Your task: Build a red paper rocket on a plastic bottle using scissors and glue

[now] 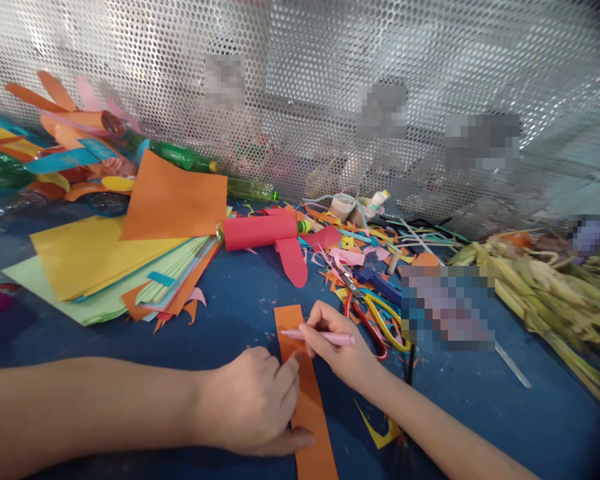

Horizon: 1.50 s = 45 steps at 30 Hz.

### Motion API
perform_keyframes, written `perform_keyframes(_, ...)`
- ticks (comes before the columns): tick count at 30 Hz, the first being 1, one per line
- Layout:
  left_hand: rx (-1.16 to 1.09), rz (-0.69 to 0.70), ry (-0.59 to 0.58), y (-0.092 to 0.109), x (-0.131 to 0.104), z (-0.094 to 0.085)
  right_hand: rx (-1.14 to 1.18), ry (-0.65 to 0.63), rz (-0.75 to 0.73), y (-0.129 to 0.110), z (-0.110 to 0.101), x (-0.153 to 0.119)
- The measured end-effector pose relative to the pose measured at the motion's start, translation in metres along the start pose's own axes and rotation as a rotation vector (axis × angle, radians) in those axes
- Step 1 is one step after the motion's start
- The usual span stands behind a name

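Observation:
On the blue table, an orange paper strip [314, 407] runs lengthwise toward me. My left hand [253, 400] rests on its left side, thumb and index finger apart and pressing it down, the other fingers loosely bent. A pink marker [341, 339] is pinched between the fingers of my right hand [347, 357], its tip at the strip's upper left part. Scissors [387, 323] with red and yellow handles lie just beyond my right hand. Farther back lies a bottle wrapped in red paper [260, 231], with a rounded red flap sticking out toward me.
A stack of coloured paper [100, 260] lies at the left under an orange sheet [180, 200]. Paper scraps [347, 257] are strewn at the back. Dried husks [525, 287] lie right, near a metal ruler [513, 365]. A perforated metal panel [300, 87] stands behind.

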<state>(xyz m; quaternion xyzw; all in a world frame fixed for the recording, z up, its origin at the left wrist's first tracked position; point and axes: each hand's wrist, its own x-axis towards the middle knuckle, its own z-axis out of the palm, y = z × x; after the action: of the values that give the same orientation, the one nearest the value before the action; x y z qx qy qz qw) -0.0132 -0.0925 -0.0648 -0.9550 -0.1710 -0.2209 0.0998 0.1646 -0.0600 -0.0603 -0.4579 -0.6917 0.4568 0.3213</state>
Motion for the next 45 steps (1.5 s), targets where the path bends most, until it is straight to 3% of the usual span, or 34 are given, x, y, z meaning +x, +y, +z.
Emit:
perform_keyframes(11, 0.003, -0.003, -0.008, -0.0005, 0.0012, -0.0010, 0.086, 0.004, -0.001, 0.0014, 0.0004, 0.0001)
perform_keyframes(17, 0.037, 0.007, -0.021, -0.0008, 0.0011, -0.0011, 0.020, 0.305, -0.048, 0.0036, -0.0038, -0.0031)
perform_keyframes(20, 0.034, 0.011, -0.024, -0.0004, 0.0003, -0.0012, -0.079, 0.373, -0.068, 0.0038, -0.0040, -0.0022)
perform_keyframes(39, 0.029, 0.012, -0.038, 0.0001, -0.0001, -0.0024, -0.153, 0.353, -0.075, 0.0013, -0.0034, 0.0013)
perform_keyframes(45, 0.023, 0.012, -0.025, -0.0001, 0.0006, -0.0012, -0.080, 0.332, -0.027, -0.0003, -0.0030, 0.0001)
